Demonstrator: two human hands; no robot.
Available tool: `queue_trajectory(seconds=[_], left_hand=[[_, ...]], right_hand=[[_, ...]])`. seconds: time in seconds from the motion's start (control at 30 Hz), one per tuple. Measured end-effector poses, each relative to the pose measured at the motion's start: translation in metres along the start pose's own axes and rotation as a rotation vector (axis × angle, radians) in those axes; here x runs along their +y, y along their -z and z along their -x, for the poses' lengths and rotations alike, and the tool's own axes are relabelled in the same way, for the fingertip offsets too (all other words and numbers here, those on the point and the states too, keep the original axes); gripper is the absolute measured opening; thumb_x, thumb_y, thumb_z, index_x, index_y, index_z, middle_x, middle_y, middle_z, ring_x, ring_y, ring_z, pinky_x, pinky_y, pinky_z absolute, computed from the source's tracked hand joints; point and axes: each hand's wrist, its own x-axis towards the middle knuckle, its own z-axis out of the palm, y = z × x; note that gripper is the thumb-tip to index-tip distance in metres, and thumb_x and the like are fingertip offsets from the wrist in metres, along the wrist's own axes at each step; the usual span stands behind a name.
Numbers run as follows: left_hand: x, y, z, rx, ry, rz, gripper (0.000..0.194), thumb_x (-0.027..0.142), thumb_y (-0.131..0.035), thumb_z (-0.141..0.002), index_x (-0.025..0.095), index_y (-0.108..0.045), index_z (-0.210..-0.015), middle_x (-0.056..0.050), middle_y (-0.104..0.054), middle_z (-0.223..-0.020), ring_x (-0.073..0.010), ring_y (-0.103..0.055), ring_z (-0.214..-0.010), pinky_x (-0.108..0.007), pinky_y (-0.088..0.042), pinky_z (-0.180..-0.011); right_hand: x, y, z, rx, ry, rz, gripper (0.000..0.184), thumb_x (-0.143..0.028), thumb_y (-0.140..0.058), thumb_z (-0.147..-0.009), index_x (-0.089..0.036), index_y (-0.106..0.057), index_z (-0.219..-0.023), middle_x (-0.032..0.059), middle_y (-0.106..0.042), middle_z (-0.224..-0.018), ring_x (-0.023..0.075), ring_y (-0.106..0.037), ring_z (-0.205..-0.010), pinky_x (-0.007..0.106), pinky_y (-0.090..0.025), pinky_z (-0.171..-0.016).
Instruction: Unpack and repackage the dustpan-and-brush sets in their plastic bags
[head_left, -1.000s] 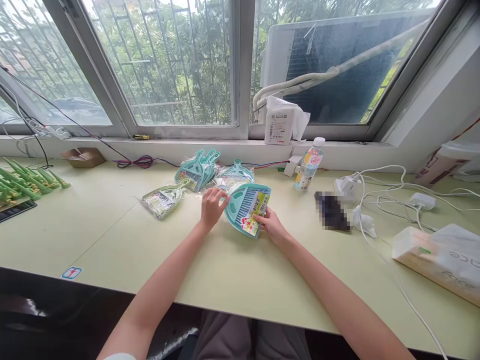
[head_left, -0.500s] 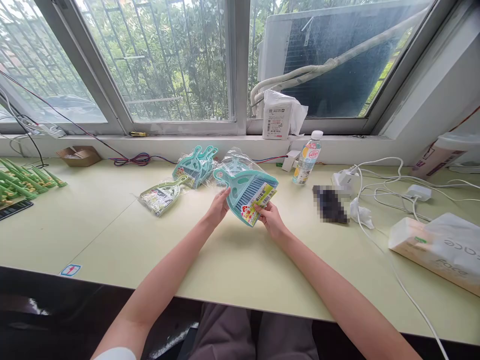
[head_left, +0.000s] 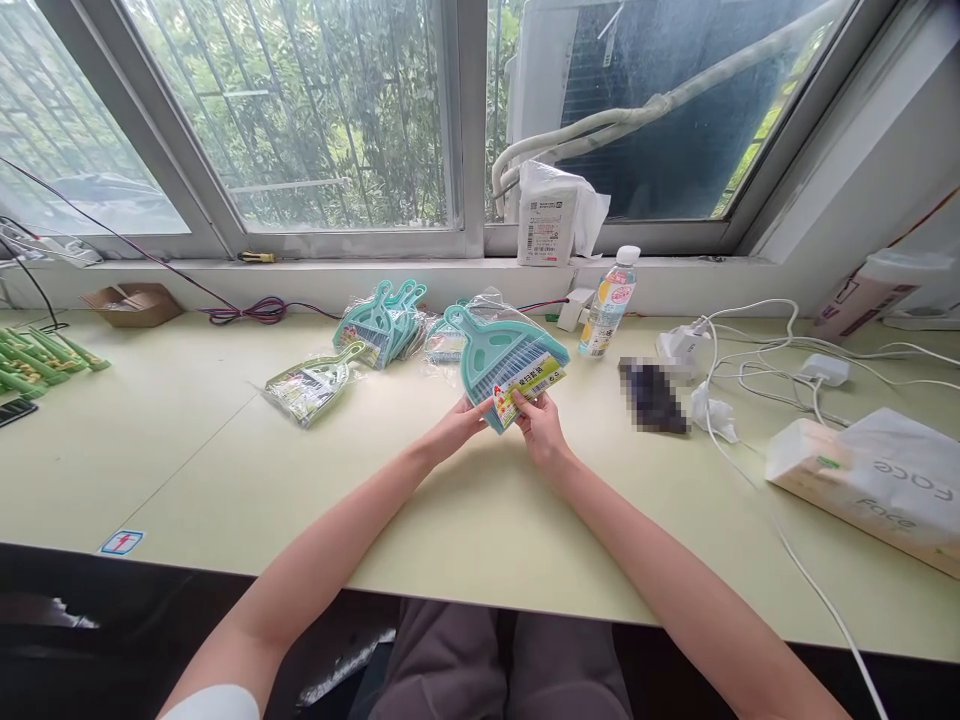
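A teal mini dustpan-and-brush set (head_left: pixel 504 362) with a yellow label is held up over the pale green table (head_left: pixel 225 470). My left hand (head_left: pixel 459 428) pinches its lower left edge. My right hand (head_left: pixel 538 424) grips its lower edge at the label. Both hands are closed on it. Behind it lies a pile of similar teal sets in clear bags (head_left: pixel 384 325) and another bagged set (head_left: pixel 450 340). A greenish bagged set (head_left: pixel 309 383) lies further left.
A drink bottle (head_left: pixel 607 315) stands by the window sill. A dark blurred object (head_left: pixel 651 397), white chargers and cables (head_left: pixel 757 370) and a tissue pack (head_left: pixel 870 480) lie at right. Green items (head_left: pixel 37 355) and a small cardboard box (head_left: pixel 124 302) sit at left.
The dustpan set has been lifted and turned so its handle points up and left. My left hand slid from its top edge down to the lower edge, close to my right hand.
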Motion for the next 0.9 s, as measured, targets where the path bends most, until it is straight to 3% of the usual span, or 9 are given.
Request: queue_trajectory(seconds=[0.2,0.27,0.33,0.4,0.5,0.57,0.67,0.77,0.9], left_hand=[[-0.005,-0.003,-0.002,-0.067,0.145,-0.051,0.049,0.048,-0.062,-0.082,0.029,-0.052,-0.126,-0.006,-0.048,-0.139,-0.0245,-0.042,-0.129,-0.042,-0.032,-0.106],[-0.004,-0.003,-0.004,0.024,0.113,-0.057,0.053,0.046,-0.061,-0.082,0.03,-0.048,-0.13,-0.007,-0.049,-0.138,-0.0248,-0.045,-0.127,-0.043,-0.035,-0.104],[-0.001,-0.003,-0.006,0.251,-0.022,-0.134,0.057,0.043,-0.057,-0.083,0.03,-0.04,-0.135,-0.007,-0.044,-0.141,-0.0247,-0.043,-0.128,-0.042,-0.036,-0.103],[0.004,-0.002,-0.003,0.499,-0.252,-0.362,0.058,0.042,-0.052,-0.085,0.03,-0.033,-0.138,-0.007,-0.035,-0.146,-0.0235,-0.038,-0.131,-0.04,-0.033,-0.105],[0.014,-0.002,0.004,0.654,-0.556,-0.869,0.053,0.041,-0.049,-0.088,0.026,-0.034,-0.137,-0.01,-0.033,-0.145,-0.0234,-0.034,-0.132,-0.038,-0.029,-0.107],[0.019,-0.003,0.008,0.651,-0.606,-1.141,0.047,0.04,-0.049,-0.089,0.024,-0.041,-0.132,-0.01,-0.042,-0.137,-0.025,-0.038,-0.127,-0.038,-0.03,-0.105],[0.019,-0.003,0.008,0.523,-0.527,-1.353,0.038,0.035,-0.05,-0.088,0.022,-0.049,-0.124,-0.008,-0.056,-0.112,-0.0238,-0.051,-0.108,-0.036,-0.037,-0.094],[0.015,-0.002,0.005,0.389,-0.418,-1.373,0.031,0.028,-0.053,-0.085,0.022,-0.053,-0.116,-0.004,-0.058,-0.089,-0.0201,-0.055,-0.088,-0.03,-0.041,-0.077],[0.011,-0.001,0.002,0.325,-0.343,-1.294,0.025,0.018,-0.05,-0.083,0.023,-0.054,-0.107,0.0,-0.056,-0.079,-0.0169,-0.054,-0.075,-0.026,-0.038,-0.064]], right_hand=[[0.0,0.002,-0.003,0.028,0.059,-0.031,0.04,-0.03,-0.082,-0.058,-0.022,-0.059,-0.09,0.0027,-0.068,-0.101,0.0182,-0.064,-0.095,0.033,-0.056,-0.082],[0.0,0.004,-0.005,0.045,0.062,-0.024,0.041,-0.03,-0.081,-0.059,-0.022,-0.059,-0.092,0.0031,-0.068,-0.104,0.0185,-0.064,-0.098,0.033,-0.055,-0.083],[0.001,0.006,-0.006,0.069,0.061,-0.005,0.042,-0.03,-0.08,-0.06,-0.023,-0.058,-0.095,0.0034,-0.067,-0.107,0.0187,-0.063,-0.1,0.033,-0.055,-0.085],[0.001,0.009,-0.008,0.083,0.06,0.025,0.041,-0.03,-0.079,-0.061,-0.024,-0.057,-0.095,0.0034,-0.066,-0.109,0.019,-0.063,-0.101,0.034,-0.055,-0.086],[0.003,0.01,-0.008,0.066,0.054,0.077,0.039,-0.032,-0.078,-0.061,-0.023,-0.057,-0.093,0.0037,-0.066,-0.109,0.0196,-0.063,-0.101,0.035,-0.055,-0.086],[0.005,0.009,-0.007,0.038,0.033,0.112,0.041,-0.033,-0.079,-0.06,-0.022,-0.058,-0.093,0.0041,-0.067,-0.107,0.0202,-0.064,-0.098,0.036,-0.056,-0.083],[0.009,0.005,-0.002,-0.012,-0.011,0.186,0.042,-0.036,-0.08,-0.057,-0.021,-0.06,-0.091,0.0047,-0.069,-0.1,0.021,-0.065,-0.09,0.036,-0.056,-0.077],[0.012,0.002,0.002,-0.051,-0.042,0.245,0.042,-0.038,-0.08,-0.057,-0.02,-0.061,-0.089,0.0048,-0.07,-0.096,0.0213,-0.066,-0.086,0.036,-0.056,-0.073],[0.012,0.002,0.002,-0.033,-0.053,0.253,0.044,-0.039,-0.08,-0.055,-0.019,-0.061,-0.089,0.0056,-0.07,-0.096,0.0215,-0.066,-0.085,0.036,-0.056,-0.072]])
